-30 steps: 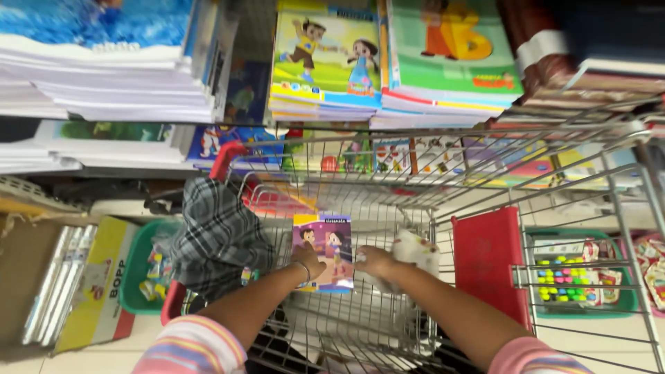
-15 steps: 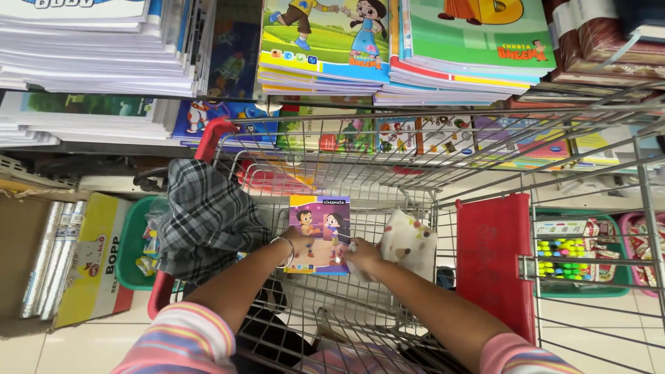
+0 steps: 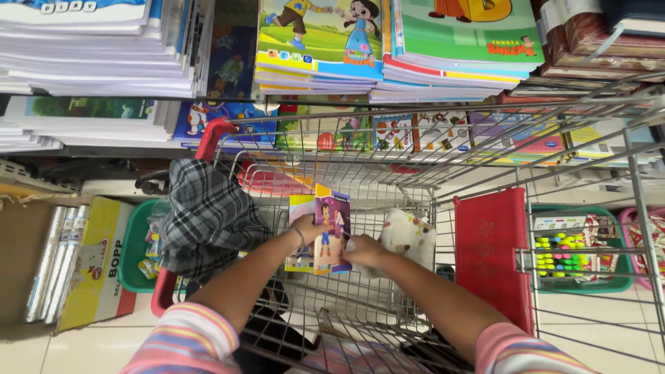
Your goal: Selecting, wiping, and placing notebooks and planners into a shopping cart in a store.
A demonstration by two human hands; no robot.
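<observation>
A thin purple-and-yellow children's booklet with cartoon figures on its cover [image 3: 324,232] is held upright inside a silver wire shopping trolley with red trim [image 3: 388,173]. The left hand [image 3: 305,228] is closed on the booklet's left edge, so its grip is a narrow one on the cover, and a thin band is seen at that wrist. The right hand [image 3: 366,252] is closed at the booklet's lower right corner; a white cloth with small coloured spots [image 3: 407,234] is touching the same hand, though whether it is gripped too cannot be told. A grey-and-black checked cloth [image 3: 206,220] is draped over the trolley's left side, just beside the left forearm. Both arms are covered at the shoulder end by pink striped sleeves. Beyond the trolley, stacks of colourful exercise books [image 3: 388,48] are piled on a shelf, and a green plastic basket of bright small items [image 3: 571,253] is set on the floor to the right.
</observation>
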